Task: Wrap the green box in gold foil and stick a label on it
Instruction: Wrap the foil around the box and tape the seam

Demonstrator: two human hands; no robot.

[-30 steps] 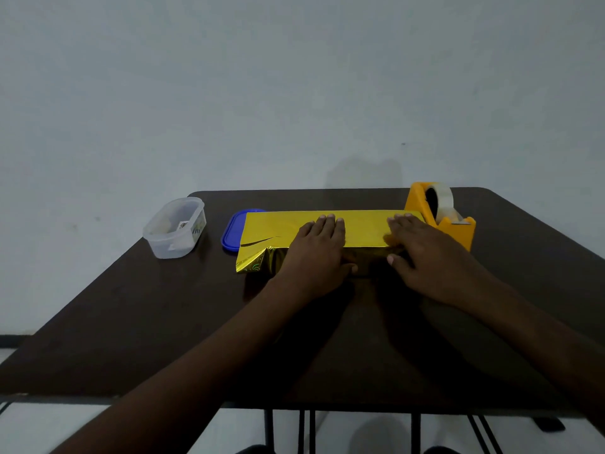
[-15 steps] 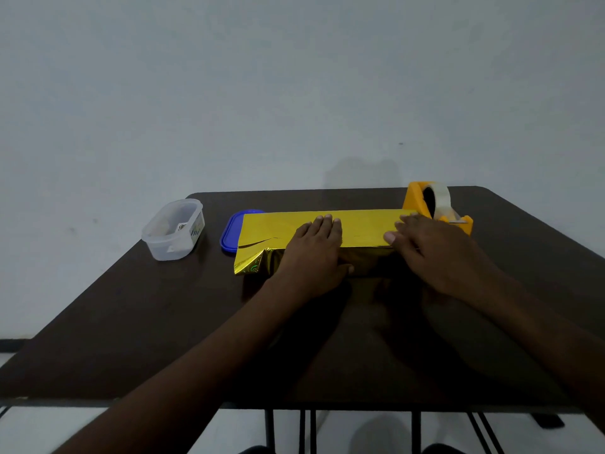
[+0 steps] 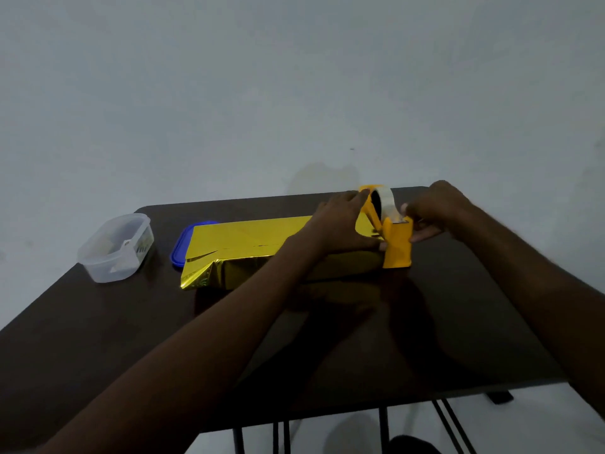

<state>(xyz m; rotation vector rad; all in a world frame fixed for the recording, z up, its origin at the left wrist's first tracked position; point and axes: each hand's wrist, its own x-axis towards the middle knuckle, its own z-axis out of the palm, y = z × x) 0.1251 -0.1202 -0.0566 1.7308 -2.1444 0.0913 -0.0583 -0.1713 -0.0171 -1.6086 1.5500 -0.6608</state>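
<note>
The box wrapped in gold foil [image 3: 248, 237] lies across the far middle of the dark table [image 3: 327, 342], with loose foil crumpled at its left end; no green shows. My left hand [image 3: 337, 224] presses flat on the box's right part, its fingertips reaching the back of the orange tape dispenser [image 3: 397, 250]. The dispenser stands at the box's right end with a clear tape roll [image 3: 386, 199] in it. My right hand [image 3: 435, 208] is curled at the dispenser's front and pinches the tape end by the cutter, thumb against the dispenser's side. No label is in sight.
A clear plastic container [image 3: 114, 247] with small items inside stands at the table's left. A blue lid [image 3: 180, 249] lies between it and the box, partly under the foil. The wall is close behind the table's far edge.
My left hand slid right along the box top toward the dispenser. My right hand left the box's right end and went to the dispenser's front. The view shifted to the right.
</note>
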